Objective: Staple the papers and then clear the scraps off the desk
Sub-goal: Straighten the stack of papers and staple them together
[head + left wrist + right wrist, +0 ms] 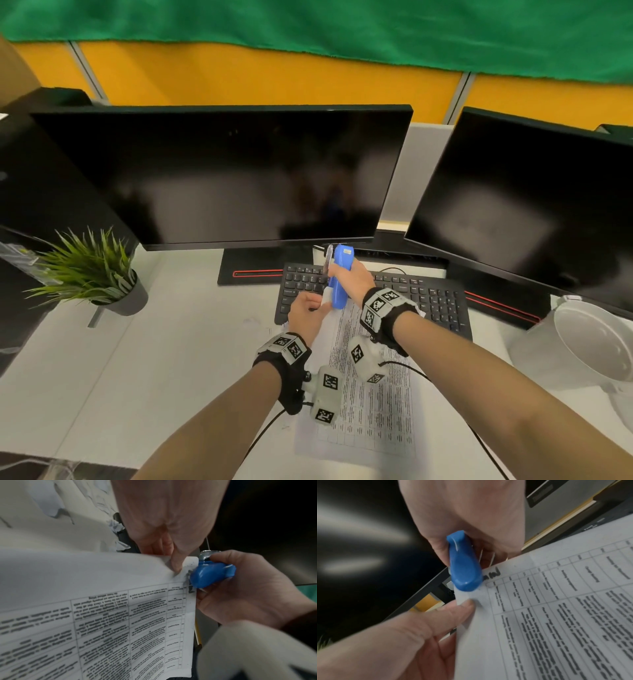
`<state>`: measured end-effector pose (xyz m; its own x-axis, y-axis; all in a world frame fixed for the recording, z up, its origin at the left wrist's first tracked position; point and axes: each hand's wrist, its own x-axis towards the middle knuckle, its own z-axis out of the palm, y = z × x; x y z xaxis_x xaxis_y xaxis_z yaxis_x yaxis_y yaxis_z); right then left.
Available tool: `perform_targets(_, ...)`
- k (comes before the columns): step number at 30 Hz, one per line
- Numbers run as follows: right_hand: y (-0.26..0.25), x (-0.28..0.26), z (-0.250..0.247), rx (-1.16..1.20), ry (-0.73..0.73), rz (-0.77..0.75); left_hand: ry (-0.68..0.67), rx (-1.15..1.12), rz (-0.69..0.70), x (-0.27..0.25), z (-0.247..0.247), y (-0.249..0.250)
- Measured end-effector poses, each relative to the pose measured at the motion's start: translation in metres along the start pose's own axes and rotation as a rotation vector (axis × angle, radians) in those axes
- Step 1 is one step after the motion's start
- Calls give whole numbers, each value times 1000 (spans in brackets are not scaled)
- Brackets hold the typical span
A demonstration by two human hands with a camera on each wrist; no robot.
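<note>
My right hand [346, 277] grips a blue stapler [337, 277] upright above the keyboard, its nose down over the top corner of the printed papers [370, 394]. In the right wrist view the stapler [464, 566] sits on the papers' [556, 615] corner. My left hand [306, 313] pinches that same corner, thumb on top, just beside the stapler's nose. The left wrist view shows the left hand [171, 555], the stapler [211, 576] and the papers [102, 615], with crumpled white scraps [115, 525] lying on the desk behind.
A black keyboard [411, 298] lies under the hands, with two dark monitors [219, 178] behind it. A potted green plant [92, 270] stands at the left. A white bin [582, 346] sits at the right edge of the white desk [154, 359].
</note>
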<state>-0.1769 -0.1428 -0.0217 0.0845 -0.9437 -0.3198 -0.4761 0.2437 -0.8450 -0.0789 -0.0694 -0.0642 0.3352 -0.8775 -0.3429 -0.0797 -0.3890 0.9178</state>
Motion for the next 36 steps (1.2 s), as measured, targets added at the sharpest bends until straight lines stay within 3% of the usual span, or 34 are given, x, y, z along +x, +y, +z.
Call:
perform_targets(12,-2,10,13,-210,46,-90,-75,0,30,-5,-5,1)
perform_targets(25,4,10,17,-229,88,-163,-118,20,-10,-7,-3,9)
perform_targets(31,3,8,13,-202,82,-146,-323,-19,-98,-11,-5,20)
perform_targets(36,2,4,13,-217,37,-153,-323,95,-24,-8,-4,26)
